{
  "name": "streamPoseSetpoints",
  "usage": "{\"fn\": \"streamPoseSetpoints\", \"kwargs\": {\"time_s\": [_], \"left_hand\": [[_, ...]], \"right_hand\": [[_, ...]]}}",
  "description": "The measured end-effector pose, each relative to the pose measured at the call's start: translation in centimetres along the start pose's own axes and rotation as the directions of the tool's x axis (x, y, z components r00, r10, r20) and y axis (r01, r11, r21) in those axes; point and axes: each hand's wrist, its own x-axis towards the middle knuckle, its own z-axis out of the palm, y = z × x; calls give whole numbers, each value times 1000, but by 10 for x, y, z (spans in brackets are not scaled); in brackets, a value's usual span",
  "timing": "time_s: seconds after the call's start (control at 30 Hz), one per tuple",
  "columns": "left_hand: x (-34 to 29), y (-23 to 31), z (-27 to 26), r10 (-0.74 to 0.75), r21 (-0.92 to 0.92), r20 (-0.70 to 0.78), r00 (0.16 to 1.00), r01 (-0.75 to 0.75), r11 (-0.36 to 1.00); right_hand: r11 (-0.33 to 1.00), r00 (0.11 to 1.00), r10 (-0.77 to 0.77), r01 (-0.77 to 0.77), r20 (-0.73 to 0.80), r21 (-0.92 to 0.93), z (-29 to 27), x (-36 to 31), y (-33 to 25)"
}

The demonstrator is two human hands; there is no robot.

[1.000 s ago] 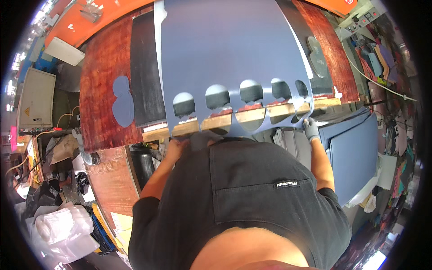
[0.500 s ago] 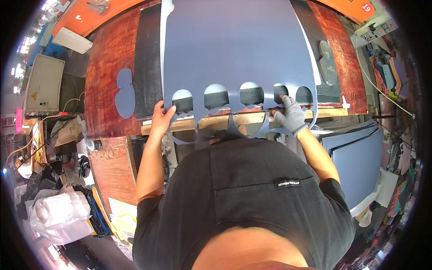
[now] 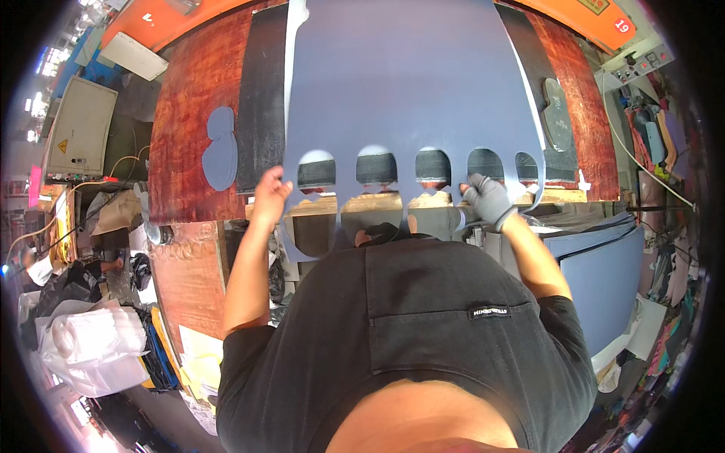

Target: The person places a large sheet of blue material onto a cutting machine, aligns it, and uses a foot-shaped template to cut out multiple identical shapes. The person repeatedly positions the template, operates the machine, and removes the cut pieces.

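A large blue-grey sheet (image 3: 408, 83) lies flat before me, with a row of rounded cut-outs along its near end. Narrow strips between the cut-outs hang over a wooden batten (image 3: 377, 202) toward my waist. At the sheet's near left corner, my bare left hand (image 3: 272, 198) is closed on its edge, thumb and fingers together. My right hand (image 3: 491, 201), in a grey glove, is closed on the strip near the right-hand cut-outs, its fingers curled. Part of the hanging edge is hidden against my dark shirt.
Blue-grey sole-shaped pieces (image 3: 220, 155) lie on the red-brown board (image 3: 192, 90) at left. A dark sole-shaped piece (image 3: 557, 117) rests at right. An orange machine beam (image 3: 596, 23) spans the far side. More blue-grey sheets (image 3: 600, 275) are stacked lower right.
My right hand's fingers have curled in from a spread pose over a cut-out. The sheet's near edge hangs lower, closer to me. The whole view has shifted slightly.
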Motion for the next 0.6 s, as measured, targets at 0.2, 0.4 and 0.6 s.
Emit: {"fn": "streamPoseSetpoints", "kwargs": {"time_s": [0.2,0.4,0.6], "left_hand": [[-2,-43,0,-13,125,14,1000,11,992],[29,-7,8,88,113,-175,981,-69,991],[90,19,7,-149,-98,-29,988,145,985]], "right_hand": [[953,902,-260,297,-346,56,-5,-18,1],[980,799,-44,-83,-599,-183,-80,22,65],[821,778,565,-495,-275,284,-82,77,167]]}}
